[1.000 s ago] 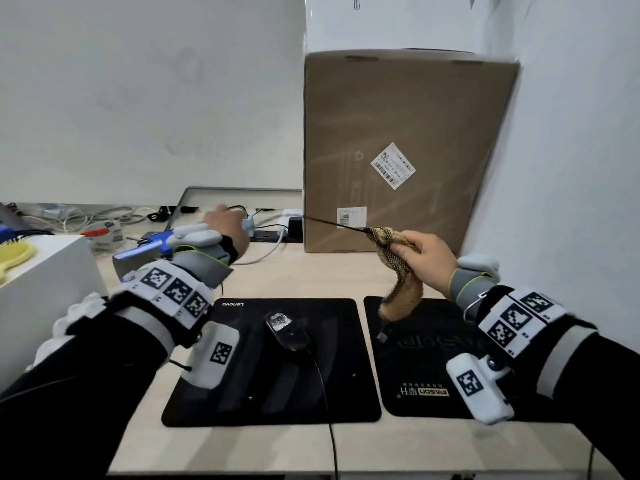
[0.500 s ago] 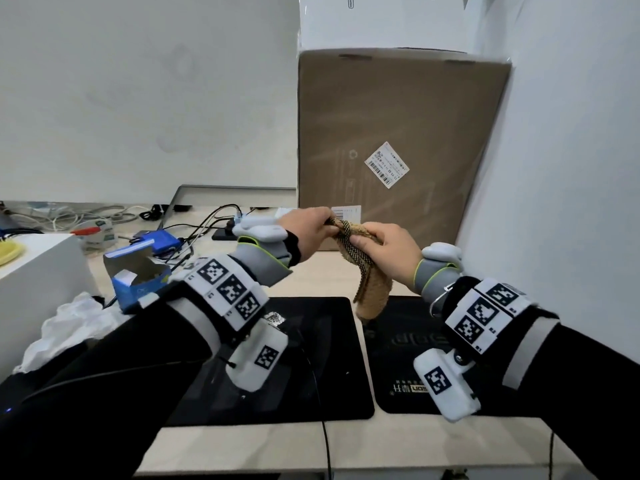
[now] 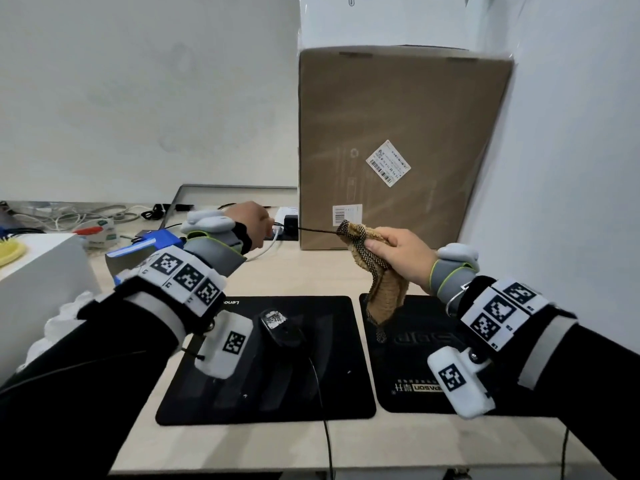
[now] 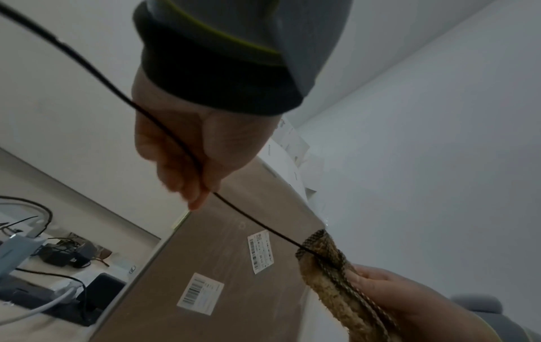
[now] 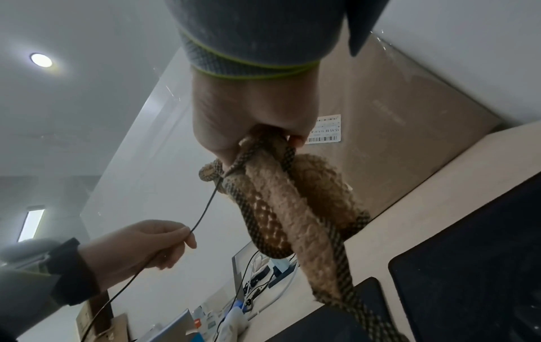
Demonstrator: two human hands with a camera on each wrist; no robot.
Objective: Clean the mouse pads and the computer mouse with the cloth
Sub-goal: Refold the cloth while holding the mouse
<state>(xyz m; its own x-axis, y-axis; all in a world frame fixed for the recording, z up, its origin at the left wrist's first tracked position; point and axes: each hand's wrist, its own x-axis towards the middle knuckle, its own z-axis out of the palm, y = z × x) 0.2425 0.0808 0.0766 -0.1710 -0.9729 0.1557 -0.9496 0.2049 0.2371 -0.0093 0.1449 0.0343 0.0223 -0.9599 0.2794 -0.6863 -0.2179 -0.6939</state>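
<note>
Right hand (image 3: pixel 398 252) grips the bunched tan cloth (image 3: pixel 379 282) above the right mouse pad (image 3: pixel 412 375). Left hand (image 3: pixel 249 221) pinches the black cable (image 3: pixel 306 230) stretched taut into the cloth. The computer mouse (image 3: pixel 280 327) lies overturned on the left mouse pad (image 3: pixel 277 375).

Cardboard box (image 3: pixel 398 147): tall, brown, upright at the back of the desk — a white barcode label (image 3: pixel 388 162) on its face.
White box (image 3: pixel 388 19): stacked on the cardboard one.
Blue box (image 3: pixel 143 245): small, at the left, beyond the pads.
Cables (image 3: pixel 86 216): a tangle along the back left edge.
White block (image 3: pixel 38 271): left edge — a yellow item (image 3: pixel 10 252) on top.
Desk (image 3: pixel 294 275): pale wood.
</note>
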